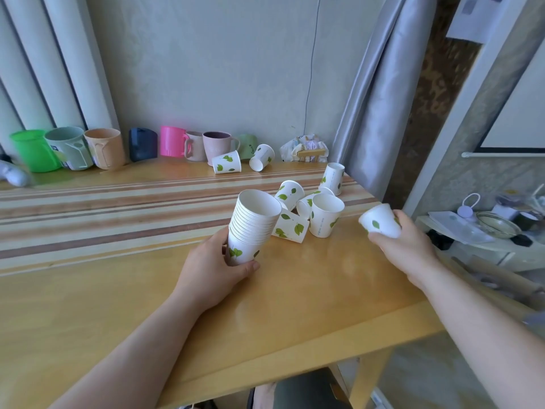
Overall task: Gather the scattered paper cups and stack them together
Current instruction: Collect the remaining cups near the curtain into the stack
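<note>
My left hand [212, 267] grips the base of a stack of white paper cups with green leaves [252, 225], tilted slightly right, mouth up. My right hand [404, 246] holds a single paper cup [379, 221] on its side above the table's right edge, its bottom pointing left. Between the hands lies a cluster of loose cups: one upright [324, 215], one lying flat [290, 228], others tipped behind [289, 193]. Another cup [333, 177] stands near the right edge. Two more cups [226, 166] [261, 157] lie at the back.
A row of plastic mugs [103, 147] in green, beige, pink and mauve lines the back of the wooden table [118, 290]. A crumpled packet [305, 149] sits by the grey curtain [374, 98]. A cluttered low shelf [483, 231] stands beyond the right edge.
</note>
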